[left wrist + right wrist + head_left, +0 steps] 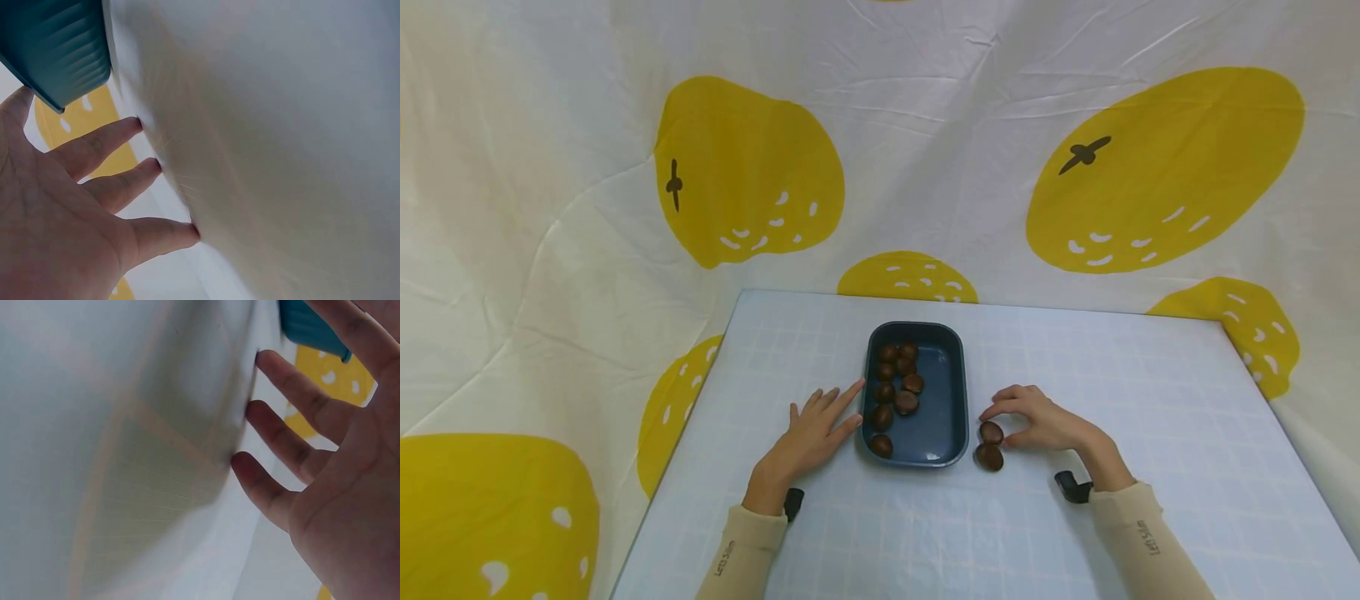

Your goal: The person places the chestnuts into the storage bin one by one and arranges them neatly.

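Note:
A dark blue rectangular tray [942, 417] lies on the table, with several brown chestnuts [907, 403] grouped along its left half. My left hand [808, 437] is beside the tray with spread fingers; its index finger and thumb touch the left side. In the left wrist view the other fingertips [150, 165] rest on the tabletop. Right of the tray are two chestnuts, one behind the other. My right hand [1041, 423] pinches the farther chestnut [991, 432] between thumb and index finger, and the nearer chestnut [989, 457] sits against it. The right wrist view hides both chestnuts.
A pale checked cloth covers the table [880, 533]. Behind it and at its left hangs a white curtain [925, 167] printed with large yellow fruit. Black wrist straps or mounts [1073, 487] sit under both sleeves.

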Motion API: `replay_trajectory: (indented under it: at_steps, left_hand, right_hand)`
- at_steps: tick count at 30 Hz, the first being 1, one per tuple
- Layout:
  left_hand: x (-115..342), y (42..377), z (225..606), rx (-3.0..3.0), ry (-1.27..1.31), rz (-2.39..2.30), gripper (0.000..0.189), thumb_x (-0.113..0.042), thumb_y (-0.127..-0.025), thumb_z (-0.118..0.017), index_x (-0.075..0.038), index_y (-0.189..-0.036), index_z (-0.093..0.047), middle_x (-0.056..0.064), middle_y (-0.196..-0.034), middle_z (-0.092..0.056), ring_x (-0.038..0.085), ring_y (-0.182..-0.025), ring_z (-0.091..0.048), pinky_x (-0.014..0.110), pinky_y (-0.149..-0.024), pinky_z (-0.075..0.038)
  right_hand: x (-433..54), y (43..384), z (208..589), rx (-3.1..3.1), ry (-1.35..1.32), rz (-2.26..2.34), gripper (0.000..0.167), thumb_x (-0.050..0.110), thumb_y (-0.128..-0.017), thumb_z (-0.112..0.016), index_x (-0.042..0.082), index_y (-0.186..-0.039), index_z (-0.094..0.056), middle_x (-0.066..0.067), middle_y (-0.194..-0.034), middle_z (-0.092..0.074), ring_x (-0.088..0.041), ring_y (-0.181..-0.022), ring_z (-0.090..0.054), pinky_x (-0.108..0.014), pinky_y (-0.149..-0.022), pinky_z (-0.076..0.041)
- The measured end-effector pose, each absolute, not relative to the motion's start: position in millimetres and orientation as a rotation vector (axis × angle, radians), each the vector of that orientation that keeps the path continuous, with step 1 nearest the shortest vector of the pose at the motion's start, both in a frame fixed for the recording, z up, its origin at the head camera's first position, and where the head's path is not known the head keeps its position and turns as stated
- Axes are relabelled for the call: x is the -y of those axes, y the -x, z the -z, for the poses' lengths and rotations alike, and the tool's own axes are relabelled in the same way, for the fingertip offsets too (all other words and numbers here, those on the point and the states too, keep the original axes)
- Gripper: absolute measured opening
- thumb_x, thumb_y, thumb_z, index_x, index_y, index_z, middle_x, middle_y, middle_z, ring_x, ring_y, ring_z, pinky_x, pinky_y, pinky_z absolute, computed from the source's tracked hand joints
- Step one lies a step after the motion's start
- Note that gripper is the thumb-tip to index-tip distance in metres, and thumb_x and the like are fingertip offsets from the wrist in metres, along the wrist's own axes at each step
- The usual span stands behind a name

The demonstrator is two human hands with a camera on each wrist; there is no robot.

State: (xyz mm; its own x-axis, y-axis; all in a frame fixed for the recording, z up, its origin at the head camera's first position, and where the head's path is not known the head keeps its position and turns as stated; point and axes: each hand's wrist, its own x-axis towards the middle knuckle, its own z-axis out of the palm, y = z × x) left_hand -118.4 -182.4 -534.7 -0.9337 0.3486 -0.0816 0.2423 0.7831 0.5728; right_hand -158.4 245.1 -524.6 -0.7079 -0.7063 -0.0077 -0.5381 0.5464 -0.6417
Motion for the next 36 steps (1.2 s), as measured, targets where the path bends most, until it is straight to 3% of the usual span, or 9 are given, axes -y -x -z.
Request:
replay_trajectory:
  at_steps: [36]
  left_hand:
    - [182.3,118.3,532.5,-2.783,-0.468,-0.861,0.061,-0.067,-0.101,-0.034,-0.049,-0.157,-0.018,0.016,-0.157,-0.034,0.046,-0.146,-0.02,0.079,-0.104,-0.002]
  right_hand:
    - [-240.7,152.2,526.3,-2.582,0.914,0.953,0.039,0.009,-0.076,-0.084,0.026,-0.11,-0.074,-0.011,-0.127,-0.057,-0.035,-0.119,-0.041,-0.054,-0.093,-0.036]
